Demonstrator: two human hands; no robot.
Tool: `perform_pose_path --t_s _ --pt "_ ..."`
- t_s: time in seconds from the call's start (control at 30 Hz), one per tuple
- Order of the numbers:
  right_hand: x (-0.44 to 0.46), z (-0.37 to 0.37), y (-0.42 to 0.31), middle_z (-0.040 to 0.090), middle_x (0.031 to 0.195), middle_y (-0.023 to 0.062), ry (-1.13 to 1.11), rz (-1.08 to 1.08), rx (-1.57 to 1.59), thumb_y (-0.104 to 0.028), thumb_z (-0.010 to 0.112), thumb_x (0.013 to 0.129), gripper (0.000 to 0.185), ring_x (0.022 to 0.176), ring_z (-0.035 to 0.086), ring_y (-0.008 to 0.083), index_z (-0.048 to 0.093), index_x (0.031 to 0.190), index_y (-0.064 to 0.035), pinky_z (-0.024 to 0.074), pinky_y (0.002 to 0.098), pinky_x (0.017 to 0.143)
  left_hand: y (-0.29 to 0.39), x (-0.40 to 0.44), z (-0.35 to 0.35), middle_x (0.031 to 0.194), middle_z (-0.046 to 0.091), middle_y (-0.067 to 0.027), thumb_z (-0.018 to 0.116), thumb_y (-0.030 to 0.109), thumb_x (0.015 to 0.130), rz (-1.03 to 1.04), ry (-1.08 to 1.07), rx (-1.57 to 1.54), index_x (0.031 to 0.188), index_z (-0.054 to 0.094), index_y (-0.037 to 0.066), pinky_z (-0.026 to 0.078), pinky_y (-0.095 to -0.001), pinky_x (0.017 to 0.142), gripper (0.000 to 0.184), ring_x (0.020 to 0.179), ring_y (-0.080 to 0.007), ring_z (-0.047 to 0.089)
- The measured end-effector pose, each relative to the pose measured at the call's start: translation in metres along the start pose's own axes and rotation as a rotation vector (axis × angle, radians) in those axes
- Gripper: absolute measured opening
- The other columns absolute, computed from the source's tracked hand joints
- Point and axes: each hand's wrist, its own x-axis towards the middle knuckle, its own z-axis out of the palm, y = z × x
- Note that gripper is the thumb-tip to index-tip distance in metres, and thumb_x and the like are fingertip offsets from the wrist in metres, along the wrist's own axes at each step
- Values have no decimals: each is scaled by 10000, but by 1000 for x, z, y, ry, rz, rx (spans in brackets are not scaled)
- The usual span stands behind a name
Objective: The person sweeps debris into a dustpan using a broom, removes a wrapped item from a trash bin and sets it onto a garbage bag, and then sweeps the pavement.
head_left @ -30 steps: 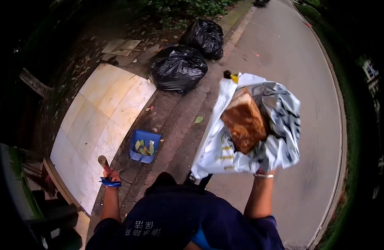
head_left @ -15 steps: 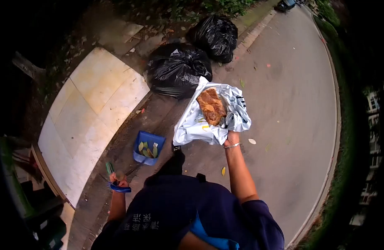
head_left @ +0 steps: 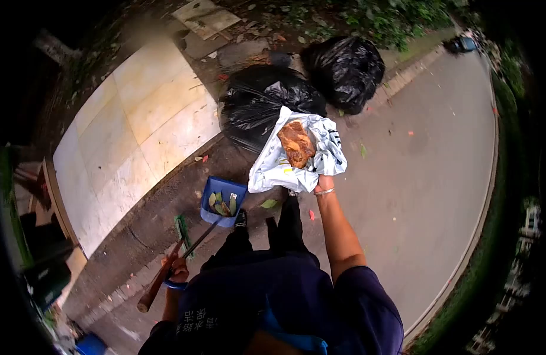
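My right hand [head_left: 324,184] is closed on the near edge of a crumpled silver-white plastic bag [head_left: 268,171], held out in front of me. On the opened bag lies a brown, rough chunk [head_left: 296,145] whose kind I cannot make out. Low on the left, my left hand [head_left: 177,270] is wrapped round the wooden handle of a broom [head_left: 160,281] and the dark handle of a dustpan. Green bristles [head_left: 182,232] show beyond that hand. The blue dustpan [head_left: 228,186] rests on the ground with several leaves [head_left: 224,206] in it.
Two full black garbage bags, one nearer [head_left: 267,94] and one farther [head_left: 344,74], stand at the curb ahead. Pale stone slabs [head_left: 137,112] lie on the left. A grey road [head_left: 427,177] runs along the right, with a vehicle [head_left: 462,44] far off.
My view has shifted, and I have moved closer to the garbage bags. The broom and dustpan handles now show in my left hand. My right hand still holds the bag out.
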Motion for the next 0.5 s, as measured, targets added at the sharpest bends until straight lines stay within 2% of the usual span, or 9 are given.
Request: perform_pose_path --t_s 0.07,0.13,0.17,0.2,0.3,0.33,0.37,0.43,0.5 --pt "24 18 -4 483 803 -12 -18 10 -95 -306 462 759 235 740 473 120 461 909 -125 412 291 713 -2 7 -5 668 358 -59 419 223 777 91 52 -39 964 453 50 432 -238 385 257 528 -129 321" --pt "68 12 -9 500 801 -8 -35 42 -87 -298 468 758 243 717 484 114 467 920 -116 420 274 657 -23 26 -14 597 389 -39 458 264 731 263 137 -63 831 497 16 311 -184 390 270 437 -74 336" --pt "91 5 -14 517 799 -5 -34 46 -76 -290 475 758 251 694 494 109 474 930 -108 429 256 601 -36 38 -23 597 389 -39 458 264 731 295 128 -68 831 497 16 311 -184 390 270 437 -74 336" --pt "115 -5 -12 522 849 -3 59 102 -30 -285 471 760 275 751 499 111 468 968 -105 430 262 638 -47 47 -30 597 386 -33 468 271 723 373 162 -115 816 490 21 306 -180 387 268 441 -72 343" --pt "169 -19 -3 519 894 -3 48 147 -96 -266 484 755 283 796 498 116 463 985 -104 428 265 667 -56 64 -23 583 368 -16 487 281 707 470 219 -125 771 470 29 291 -176 374 261 462 -67 357" --pt "187 -24 -4 488 977 -22 8 222 -112 -288 486 747 325 890 461 130 445 1028 -130 393 306 765 -66 73 -20 584 366 -15 485 281 710 578 283 -141 783 473 21 287 -176 372 270 466 -66 356" --pt "209 -37 -3 492 980 -18 7 289 -106 -291 490 743 337 898 462 138 444 1035 -126 392 309 764 -75 82 -22 584 364 -13 483 281 713 683 348 -157 795 476 14 283 -176 369 279 469 -64 356" --pt "246 -40 -3 497 980 -11 -32 195 -203 -292 488 743 339 903 465 144 449 1034 -122 387 312 771 -85 85 -34 579 361 -12 487 289 712 748 399 -156 837 482 -7 281 -177 371 321 474 -66 356" --pt "284 -44 4 499 980 -4 -41 315 -149 -296 488 742 339 899 468 142 454 1031 -121 380 311 781 -95 101 -30 578 365 -7 493 300 708 825 418 -124 876 485 -18 280 -178 375 360 485 -70 361"
